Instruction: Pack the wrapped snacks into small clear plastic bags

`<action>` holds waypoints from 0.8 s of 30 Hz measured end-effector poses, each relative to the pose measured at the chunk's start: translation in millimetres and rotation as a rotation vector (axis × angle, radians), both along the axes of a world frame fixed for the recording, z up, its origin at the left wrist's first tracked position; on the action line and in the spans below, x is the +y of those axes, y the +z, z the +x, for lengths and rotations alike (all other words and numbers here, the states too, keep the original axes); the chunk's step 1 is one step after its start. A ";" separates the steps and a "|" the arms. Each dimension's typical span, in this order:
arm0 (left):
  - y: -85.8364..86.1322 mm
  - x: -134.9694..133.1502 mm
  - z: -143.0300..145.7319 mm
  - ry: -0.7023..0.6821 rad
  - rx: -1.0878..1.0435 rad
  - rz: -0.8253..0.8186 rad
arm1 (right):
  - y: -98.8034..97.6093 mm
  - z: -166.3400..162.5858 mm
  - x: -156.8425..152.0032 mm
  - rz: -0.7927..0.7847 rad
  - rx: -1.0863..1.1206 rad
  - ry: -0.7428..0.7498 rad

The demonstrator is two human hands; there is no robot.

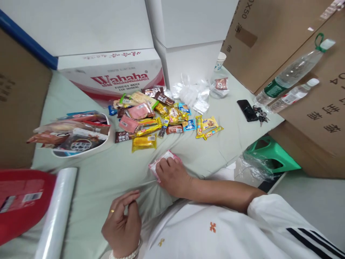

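My right hand (174, 177) is bent over a pink and white packet (168, 154) lying on the cloth-covered table, its fingers gripping the top. The hand hides much of the packet. Nearer the table's front edge, my left hand (122, 219) hovers with loosely curled fingers, a gap between thumb and forefinger, and nothing visible in it. Beyond the right hand lies a pile of wrapped snacks: a yellow packet (144, 142), pink packets (130, 124), brown cocoa packets (164, 98) and blue ones (189, 125). A few small yellow packets (209, 123) lie apart on the right.
On the left stand a white basket (109, 142) of snack bags, a clear plastic roll (56, 216) and a red bag (21, 201). A Wahaha carton (115, 77) backs the table. Rightward are a phone (247, 110), keys (261, 114), water bottles (291, 77) and a green stool (277, 154).
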State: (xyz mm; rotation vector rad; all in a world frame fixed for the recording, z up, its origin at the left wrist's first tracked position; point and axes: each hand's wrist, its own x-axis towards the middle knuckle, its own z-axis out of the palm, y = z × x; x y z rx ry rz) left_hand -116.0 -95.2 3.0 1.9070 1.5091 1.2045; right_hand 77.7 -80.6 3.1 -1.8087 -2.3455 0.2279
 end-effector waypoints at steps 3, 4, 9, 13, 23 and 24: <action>0.3 4.5 -1.2 0.000 -0.060 -0.046 | 15.8 17.9 0.0 -0.022 0.113 -0.016; -0.5 6.1 0.1 -0.005 -0.089 -0.074 | 21.4 27.5 1.7 -0.033 0.185 -0.031; -1.9 24.9 26.7 -0.056 -0.240 -0.255 | 43.3 85.5 19.8 -0.163 0.747 -0.146; 6.3 46.0 61.1 -0.323 -0.443 -0.607 | 43.6 105.5 24.0 -0.496 1.238 0.029; -7.5 40.0 118.7 -0.407 -0.443 -0.673 | 0.8 81.7 -9.0 -0.149 1.388 -0.523; -8.5 38.6 113.6 -0.441 -0.445 -0.665 | 9.6 98.3 -5.4 -0.075 1.313 -0.560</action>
